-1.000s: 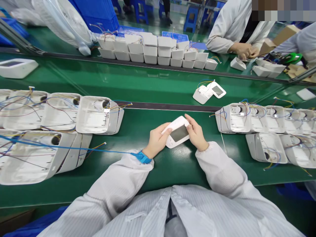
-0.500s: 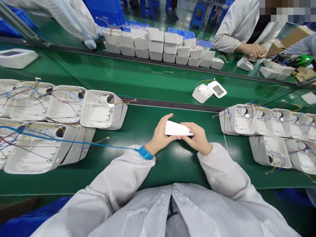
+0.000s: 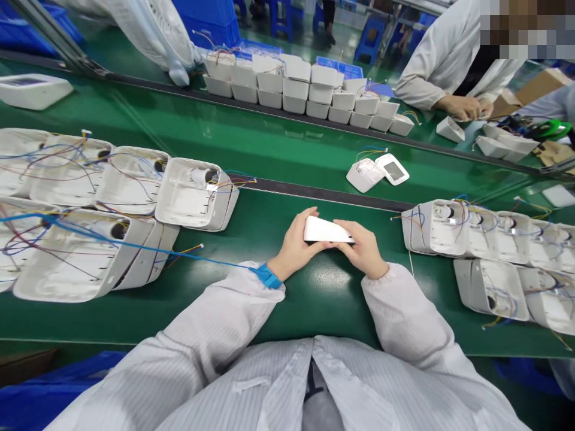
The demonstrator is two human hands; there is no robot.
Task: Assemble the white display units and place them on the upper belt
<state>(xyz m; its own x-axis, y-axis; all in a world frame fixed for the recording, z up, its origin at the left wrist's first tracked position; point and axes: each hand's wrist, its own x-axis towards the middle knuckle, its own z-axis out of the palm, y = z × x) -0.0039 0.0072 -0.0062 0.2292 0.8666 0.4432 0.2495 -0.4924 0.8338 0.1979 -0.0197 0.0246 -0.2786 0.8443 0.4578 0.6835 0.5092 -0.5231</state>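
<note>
A white plastic device housing (image 3: 327, 230), wedge-shaped in side view, is held between my two hands above the green bench. My left hand (image 3: 297, 246) grips its left end, fingers behind and thumb along the lower edge. Around that wrist runs a blue strap (image 3: 268, 276) with a blue cord leading left. My right hand (image 3: 362, 248) is closed on the right end, its thumb below. The face turned away from me is hidden. Beyond my hands lie a small white housing with wires (image 3: 365, 175) and a white part with a grey screen (image 3: 393, 170).
Open white housings (image 3: 191, 194) with loose wires stand in rows to the left. More wired housings (image 3: 442, 227) are on the right. Stacked white housings (image 3: 294, 90) line the far side, near a fan (image 3: 155, 30). Across the bench a co-worker's hands (image 3: 467, 108) handle something small.
The white housing has tilted slightly in my hands, and a dark strip now shows along its lower edge. The whole view has shifted and turned a little.
</note>
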